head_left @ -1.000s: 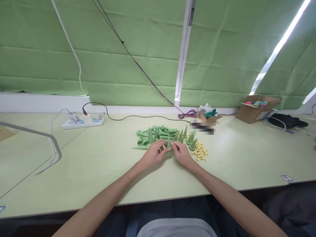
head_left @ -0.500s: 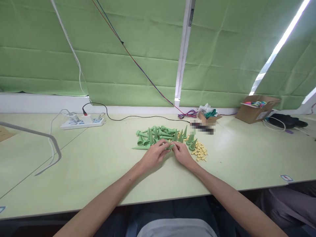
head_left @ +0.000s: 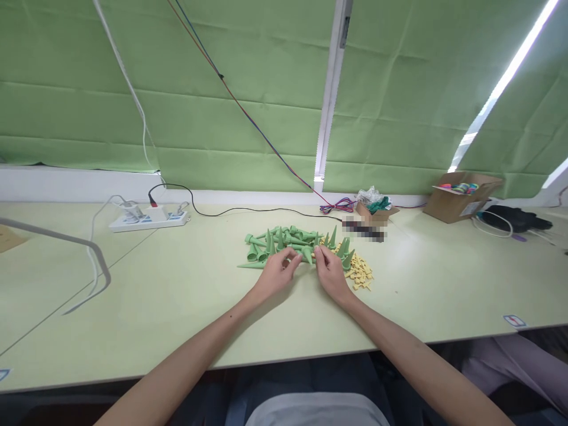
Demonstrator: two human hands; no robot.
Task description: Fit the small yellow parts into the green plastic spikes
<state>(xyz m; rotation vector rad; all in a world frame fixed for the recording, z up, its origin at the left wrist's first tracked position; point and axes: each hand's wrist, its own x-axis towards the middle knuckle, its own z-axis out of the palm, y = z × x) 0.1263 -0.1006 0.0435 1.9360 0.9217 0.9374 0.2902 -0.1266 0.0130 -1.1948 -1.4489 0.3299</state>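
Green cone-shaped pieces lie and stand in a pile at the middle of the table. Small yellow pieces are heaped at the pile's right side. My left hand is at the pile's front edge, thumb and fingers apart, with nothing visible held. A green cone is between my two hands, its tip toward me. My right hand is beside this cone with its fingers closed together; what they pinch, if anything, is too small to make out.
Behind the pile are a small open box and a blurred dark object on a cable. A cardboard box sits at the back right, a power strip at the back left. A person's leg shows at lower right.
My hands have moved slightly apart. My left fingers have opened away from the green cone, which now shows between the hands with its tip pointing down toward me.
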